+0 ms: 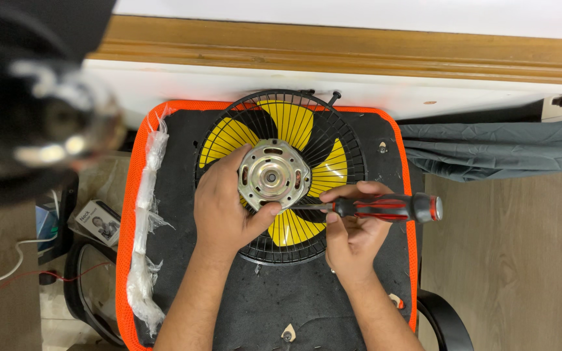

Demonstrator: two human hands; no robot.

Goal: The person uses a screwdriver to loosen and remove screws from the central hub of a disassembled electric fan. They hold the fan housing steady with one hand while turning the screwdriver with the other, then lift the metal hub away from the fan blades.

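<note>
The black chair seat point(261, 305) with its orange mesh border took up most of the view, pushed close against a white wall ledge with wooden trim point(333, 49), and it served as the work surface. On it lay the fan assembly point(281, 175), its round black wire grille face down with the yellow blades point(291, 123) showing through and the silvery motor housing point(273, 175) sitting at the centre. The left hand point(226, 208) was curled around the lower left side of the motor, thumb pressed along its rim, steadying it. The right hand point(352, 227) pinched the red and black screwdriver point(385, 208) between thumb and fingers, holding it nearly level with the tip at the motor's lower right edge, just by the left thumb. To my eye the work would go best with the blade seated squarely before any turn and the left hand bracing hard, since a slip would run the tip into that thumb. Room was tight at the back, where the grille nearly met the ledge; the seat was open in front and on the right, though the handle already reached over the orange edge. A strip of crumpled clear plastic point(147, 214) lined the left border, well apart from both hands.
</note>
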